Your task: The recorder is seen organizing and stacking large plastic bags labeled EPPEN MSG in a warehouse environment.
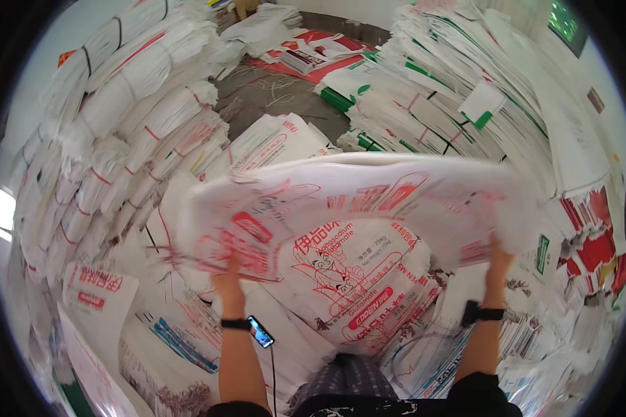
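In the middle of the picture, both hands hold up one large white woven sack (355, 208) with red print, spread wide and almost flat in the air in front of the person. The left hand (228, 278) grips the near edge of the sack on its left side, fingers closed on the fabric. The right hand (498, 257) grips the near edge on the right side, also closed on the fabric, though the motion blur hides the single fingers. The two hands are well apart, so the sack is stretched between them. The far part of the sack looks blurred.

On the left wrist there is a black band (235, 323), and just beside it a small device with a lit blue screen (261, 331) with a thin cable hanging from it. The right wrist carries a black strap (481, 314) too.

Under the lifted sack lies a pile of similar white sacks (355, 292) with red print, just before the person's knees. At the left stands a high stack of bundled white sacks (125, 104) tied with red and black cords. At the right stands another high stack of sacks (452, 90), with green and black marks. Between the two stacks, farther away, a piece of grey floor (278, 90) is visible, with loose threads on it.
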The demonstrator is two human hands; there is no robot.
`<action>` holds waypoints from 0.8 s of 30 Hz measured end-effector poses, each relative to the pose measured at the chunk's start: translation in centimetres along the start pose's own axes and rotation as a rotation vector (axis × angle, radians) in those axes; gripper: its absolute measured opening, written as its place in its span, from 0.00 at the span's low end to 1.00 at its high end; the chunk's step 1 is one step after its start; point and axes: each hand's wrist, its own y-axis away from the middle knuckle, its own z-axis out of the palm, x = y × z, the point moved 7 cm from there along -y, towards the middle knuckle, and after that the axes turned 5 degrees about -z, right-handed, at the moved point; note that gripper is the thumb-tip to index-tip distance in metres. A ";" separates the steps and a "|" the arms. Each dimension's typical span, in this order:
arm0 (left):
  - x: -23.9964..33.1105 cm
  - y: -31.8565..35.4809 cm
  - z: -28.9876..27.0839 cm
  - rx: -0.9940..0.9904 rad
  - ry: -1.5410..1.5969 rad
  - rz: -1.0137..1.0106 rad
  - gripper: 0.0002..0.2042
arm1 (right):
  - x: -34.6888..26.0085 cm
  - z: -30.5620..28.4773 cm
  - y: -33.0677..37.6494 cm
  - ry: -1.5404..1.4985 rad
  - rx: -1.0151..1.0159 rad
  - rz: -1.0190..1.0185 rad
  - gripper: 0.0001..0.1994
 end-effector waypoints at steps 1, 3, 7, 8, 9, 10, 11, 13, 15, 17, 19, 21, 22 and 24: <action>-1.7 1.4 2.6 0.035 0.122 -0.072 0.10 | 2.6 0.6 2.1 0.121 0.061 -0.156 0.26; -0.8 1.5 3.0 -0.027 0.160 -0.078 0.14 | 0.4 3.7 4.8 -0.169 -0.099 0.016 0.25; 5.1 1.7 2.3 -0.110 -0.077 0.030 0.10 | -1.3 2.6 1.5 -0.301 -0.103 0.251 0.24; 7.3 2.2 1.9 -0.088 -0.069 0.041 0.10 | -3.0 2.3 0.2 -0.266 -0.092 0.177 0.23; 9.6 3.9 1.6 -0.089 -0.239 0.016 0.12 | -4.3 2.3 -0.5 -0.228 -0.090 0.107 0.22; 10.8 5.5 0.9 -0.076 -0.410 -0.018 0.14 | -5.2 2.3 -1.3 -0.178 -0.108 0.004 0.22; 10.6 6.9 -0.3 -0.125 -0.437 -0.046 0.15 | -6.5 2.4 -1.9 -0.087 -0.133 -0.034 0.23; 11.6 10.3 -1.7 -0.207 -0.465 -0.127 0.16 | -7.8 1.8 -3.3 0.172 -0.128 -0.075 0.27; 14.4 14.1 -1.8 -0.247 -0.474 -0.130 0.16 | -10.2 0.8 -4.3 0.292 -0.165 -0.144 0.30; 14.6 16.4 -4.2 -0.175 -0.492 -0.106 0.16 | -14.4 0.8 -4.5 0.255 -0.293 -0.168 0.30; 14.7 17.9 -6.6 -0.130 -0.299 0.099 0.15 | -16.7 2.2 -5.0 0.246 -0.366 -0.165 0.29; 16.2 19.0 -10.5 -0.092 -0.302 0.023 0.14 | -20.5 2.0 -5.4 0.257 -0.164 -0.405 0.27; 16.7 19.6 -12.5 -0.071 -0.311 -0.006 0.14 | -22.0 2.0 -5.6 0.302 -0.194 -0.350 0.28; 19.0 21.0 -15.5 -0.008 -0.309 -0.045 0.14 | -27.0 0.2 -8.3 0.606 -0.084 -0.631 0.30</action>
